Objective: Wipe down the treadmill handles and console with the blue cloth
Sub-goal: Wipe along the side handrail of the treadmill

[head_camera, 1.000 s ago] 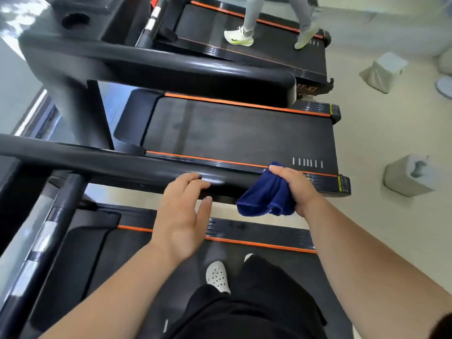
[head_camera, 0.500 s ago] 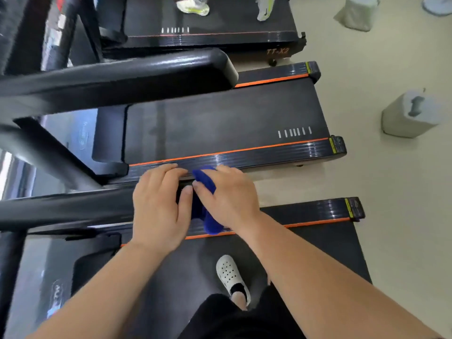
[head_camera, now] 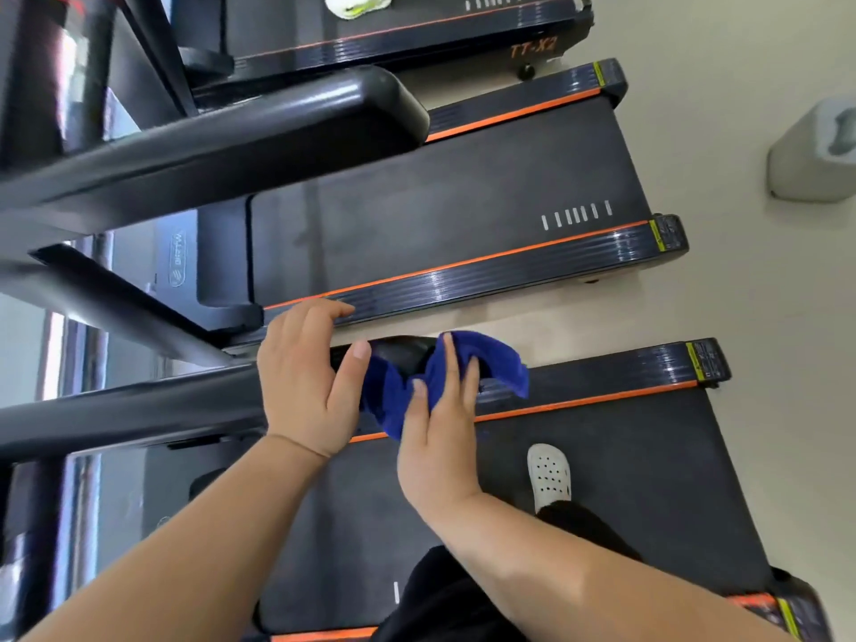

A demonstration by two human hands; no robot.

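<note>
Far left: the black treadmill handle [head_camera: 139, 410] runs in from the left edge and ends near the middle of the view. Above it, the thicker neighbouring handle [head_camera: 231, 132] of the next machine points the same way.

The left hand [head_camera: 305, 377] grips the near handle just short of its end. Its fingers are curled over the far side and its thumb lies on the near side, with the thumb tip touching the edge of the cloth.

The blue cloth [head_camera: 495, 368] is draped over the rounded end of the handle. It is bunched up, one flap sticks out to the right past the fingers, and another fold hangs down under the palm.

The right hand [head_camera: 435, 437] lies flat on the cloth and presses it onto the handle end. The fingers are nearly straight and slightly spread, the thumb rests on top of the fabric, and nothing is pinched. The two hands are just beside each other, thumbs near.

Below them is the belt [head_camera: 625, 479] of the person's own treadmill, with an orange stripe along its edge. A white clog [head_camera: 549, 474] stands on it to the right of the right wrist, and black trousers show at the bottom.

The next treadmill's belt [head_camera: 440, 215] is further up, and a white-and-lime sneaker [head_camera: 356, 4] stands on a third machine at the top edge.

Far right: a grey bin [head_camera: 810, 155] on the beige floor, well apart from the treadmills.
</note>
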